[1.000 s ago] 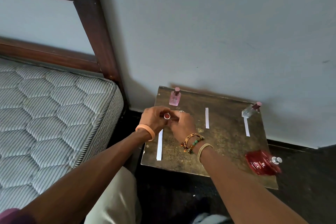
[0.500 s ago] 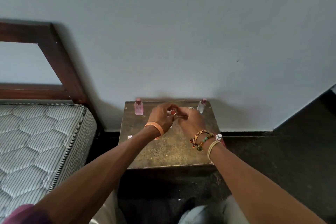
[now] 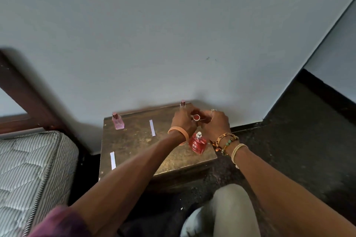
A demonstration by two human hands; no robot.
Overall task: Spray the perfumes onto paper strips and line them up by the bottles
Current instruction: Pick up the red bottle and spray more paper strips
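I have both hands up over the back of the counter point(image 3: 138, 152), directly beyond the red bottle point(image 3: 197, 144), which sits between my two wrists and nearer to me than the fingers. The left hand point(image 3: 182, 122) has its fingers curled round a small round red cap point(image 3: 196, 117) with a silvery rim, its open end turned towards me. The right hand point(image 3: 218, 125) is curled too and meets the left at the cap. Whether it pinches the cap, a strip or nothing I cannot tell, since the gap between the hands is a dark blur.

The red bottle's long axis runs from its base, on the side towards me, to its bare silver sprayer, which points away from me at the hands. I cannot tell whether it stands or leans. Both wrists flank it closely, and the left wrist looks a shade nearer. My guess is that the cap belongs to it, so either hand need only drop back a little to reach the sprayer.

The bottle is squat, flat-faced, clear red glass with pale lettering too small to read.

Left of the red bottle lies the mid strip point(image 3: 152, 128), white, running front to back. The front strip point(image 3: 112, 160) lies farther left, near the counter's front corner. Far left and beyond it stands the pink bottle point(image 3: 117, 122), capped. Beyond the red bottle, only the pink cap of the clear bottle point(image 3: 182, 104) shows above the left hand. I see no strip beside the red bottle itself.
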